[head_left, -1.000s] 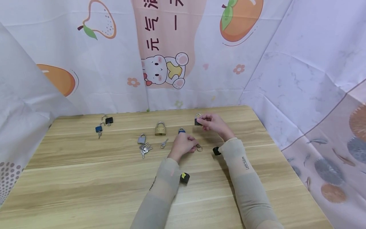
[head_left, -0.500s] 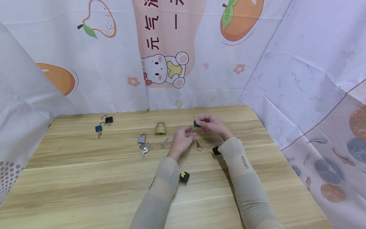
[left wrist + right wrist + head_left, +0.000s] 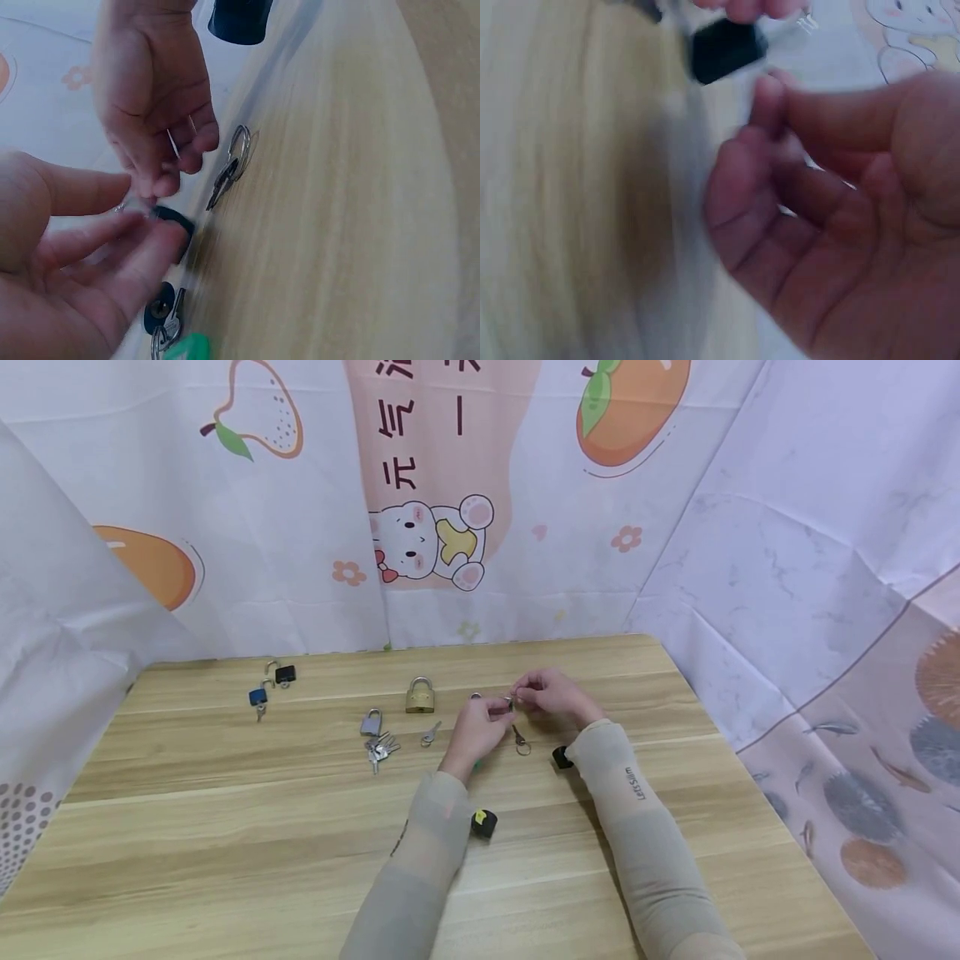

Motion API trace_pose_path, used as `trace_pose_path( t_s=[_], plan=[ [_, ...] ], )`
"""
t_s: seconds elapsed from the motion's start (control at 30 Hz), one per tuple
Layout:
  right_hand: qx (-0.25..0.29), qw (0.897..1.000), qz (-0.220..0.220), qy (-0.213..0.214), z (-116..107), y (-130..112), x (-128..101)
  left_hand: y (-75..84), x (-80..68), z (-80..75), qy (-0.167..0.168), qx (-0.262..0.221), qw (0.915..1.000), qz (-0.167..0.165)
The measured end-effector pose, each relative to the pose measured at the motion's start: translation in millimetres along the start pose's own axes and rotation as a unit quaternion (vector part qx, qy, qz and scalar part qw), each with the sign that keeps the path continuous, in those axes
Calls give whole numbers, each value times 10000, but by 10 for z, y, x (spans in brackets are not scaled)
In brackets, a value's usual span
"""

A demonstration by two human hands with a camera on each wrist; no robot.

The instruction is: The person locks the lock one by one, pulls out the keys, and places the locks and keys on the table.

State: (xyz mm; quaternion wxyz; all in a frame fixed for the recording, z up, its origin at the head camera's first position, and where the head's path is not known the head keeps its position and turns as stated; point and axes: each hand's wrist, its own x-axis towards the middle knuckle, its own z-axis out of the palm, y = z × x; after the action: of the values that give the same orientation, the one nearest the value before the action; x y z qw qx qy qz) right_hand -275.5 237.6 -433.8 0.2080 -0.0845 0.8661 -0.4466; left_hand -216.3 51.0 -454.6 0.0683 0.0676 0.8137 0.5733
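In the head view, my left hand (image 3: 476, 731) is at the middle right of the table. It pinches a small black padlock (image 3: 176, 225) between thumb and fingers; the left wrist view shows its dark body partly covered by blurred fingers. My right hand (image 3: 553, 693) is close on the right, fingers curled and thumb tip against the index finger. The right wrist view shows a small gap between those tips and the padlock, and nothing visible in them. Below the hands lies a key on a ring (image 3: 521, 743). Behind my left hand is another padlock (image 3: 157, 309) with keys and a green tag (image 3: 187, 347).
Leftward on the table are a brass padlock (image 3: 421, 697), a loose key (image 3: 430, 735), a silver padlock (image 3: 371, 723) and a key bunch (image 3: 381, 750). Two open padlocks, blue (image 3: 258, 697) and black (image 3: 285, 674), lie far left. Black objects (image 3: 484, 823) sit near both sleeves.
The black padlock has passed from my right hand to my left. My left hand has risen off the ringed key, which stays on the table. The right hand has shifted slightly nearer.
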Motion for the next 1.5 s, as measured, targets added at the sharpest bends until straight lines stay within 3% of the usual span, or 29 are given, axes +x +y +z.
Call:
trace_pose_path(
  t_s=[0.17,0.33,0.57,0.73,0.87,1.0,1.13,1.23,1.33,1.5],
  plan=[
    [-174,9996,203,-12,51,-11,19,-34,13,-11,41,271,9993,-252],
    [-199,9998,16,48,92,4,40,-50,14,-26,25,257,9992,-299],
    [-1590,9835,-864,42,128,4,82,-53,9,-23,-17,81,9996,-288],
    [-1053,9937,-361,125,144,0,70,-67,-1,-19,-176,-290,9988,-353],
    [-811,9963,-43,274,121,1,55,-66,4,-14,-318,-541,9972,-411],
    [-727,9968,79,309,86,-9,19,-26,3,-74,-543,-524,9968,-260],
    [-718,9963,-17,474,84,-133,-47,12,-34,-385,-579,-111,9983,40],
    [-453,9970,-235,582,132,-332,-92,-19,-51,-824,-361,287,9985,305],
    [90,9974,-500,517,258,-565,-77,-102,-91,-1373,-36,544,9978,371],
    [1306,9862,-993,215,675,-894,73,-321,-243,-2227,536,1184,9913,-204]
  ],
)
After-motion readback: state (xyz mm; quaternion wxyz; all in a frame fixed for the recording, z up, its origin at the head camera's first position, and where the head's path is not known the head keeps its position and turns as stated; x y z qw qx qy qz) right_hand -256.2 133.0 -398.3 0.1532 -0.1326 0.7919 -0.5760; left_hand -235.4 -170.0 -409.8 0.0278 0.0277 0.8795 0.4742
